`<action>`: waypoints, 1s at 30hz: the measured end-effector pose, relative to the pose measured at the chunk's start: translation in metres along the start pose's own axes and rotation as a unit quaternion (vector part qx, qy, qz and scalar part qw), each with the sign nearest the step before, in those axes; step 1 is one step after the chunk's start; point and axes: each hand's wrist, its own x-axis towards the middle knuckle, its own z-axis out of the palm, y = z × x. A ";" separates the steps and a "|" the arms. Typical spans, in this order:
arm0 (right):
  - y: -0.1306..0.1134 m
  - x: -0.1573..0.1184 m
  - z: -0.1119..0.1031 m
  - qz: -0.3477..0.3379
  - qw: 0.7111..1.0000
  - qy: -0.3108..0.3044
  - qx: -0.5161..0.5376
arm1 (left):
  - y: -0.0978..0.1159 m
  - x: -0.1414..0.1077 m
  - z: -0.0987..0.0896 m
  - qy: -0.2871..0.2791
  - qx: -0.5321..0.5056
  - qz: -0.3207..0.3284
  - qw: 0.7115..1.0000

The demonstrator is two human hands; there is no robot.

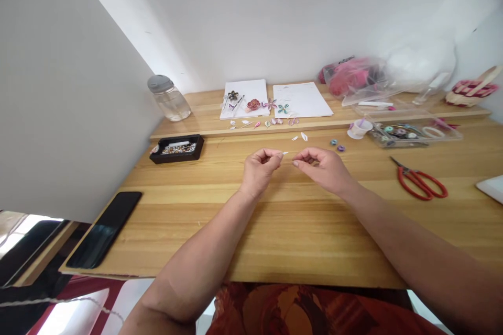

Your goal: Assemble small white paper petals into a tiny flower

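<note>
White petal-like piece (285, 153) in left hand (262, 167), no lettering legible on it.

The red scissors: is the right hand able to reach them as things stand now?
Probably yes. The red scissors lie on the bare table top, to the right of the right hand, and nothing seems to stand between them.
</note>
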 end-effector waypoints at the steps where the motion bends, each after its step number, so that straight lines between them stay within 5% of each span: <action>1: -0.001 -0.001 0.000 -0.005 1.000 0.004 0.001 | 0.001 -0.001 0.001 -0.002 0.000 0.001 1.000; 5: -0.007 -0.005 0.002 -0.015 0.995 -0.010 0.096 | 0.003 -0.003 0.003 -0.012 0.003 -0.003 1.000; 11: -0.013 -0.007 0.008 0.080 0.941 -0.105 0.312 | 0.004 -0.006 0.005 -0.035 -0.002 -0.009 0.999; 15: -0.010 -0.006 0.009 0.116 0.962 -0.077 0.235 | 0.004 -0.006 0.005 -0.024 0.002 -0.013 1.000; 19: -0.009 -0.007 0.010 0.040 0.993 -0.012 0.114 | 0.002 -0.005 0.005 -0.012 0.003 -0.025 1.000; 30: -0.019 -0.011 0.002 -0.026 0.999 0.042 0.020 | -0.002 0.000 0.001 0.007 -0.025 -0.067 0.997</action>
